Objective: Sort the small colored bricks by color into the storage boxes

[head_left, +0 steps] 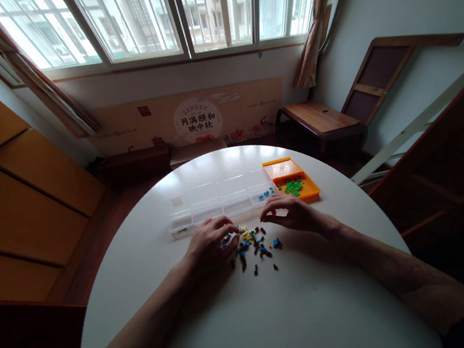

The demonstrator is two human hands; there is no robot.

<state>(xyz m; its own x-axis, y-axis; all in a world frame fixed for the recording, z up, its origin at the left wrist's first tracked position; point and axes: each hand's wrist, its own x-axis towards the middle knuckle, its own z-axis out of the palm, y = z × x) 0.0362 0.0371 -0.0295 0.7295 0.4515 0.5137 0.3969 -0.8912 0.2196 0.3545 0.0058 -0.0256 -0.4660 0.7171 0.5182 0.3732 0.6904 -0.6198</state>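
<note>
Left hand: the bare left hand (pixel 212 243) rests low with curled fingers at the left edge of the loose pieces; whether it grips one cannot be told.
Right hand: the bare right hand (pixel 291 213) arches palm down, thumb and index fingertips drawn close together, just beyond the pieces' right side; a grip cannot be confirmed.
Loose pieces: small brown, blue and yellow plastic pieces (pixel 262 248) lie scattered between the hands and a little nearer the person, some partly hidden by the left fingers.
Clear box: a long, transparent plastic compartment box (pixel 204 195) lies just beyond both hands.
Blue pieces: a few small blue plastic pieces (pixel 266 193) show at its right end, just beyond the right fingertips.
Orange tray: a rectangular orange plastic tray (pixel 310 187) stands just beyond the right hand, small green plastic pieces (pixel 294 186) heaped in its nearer part.
Support: a round white table (pixel 278 317) lies beneath both hands.
</note>
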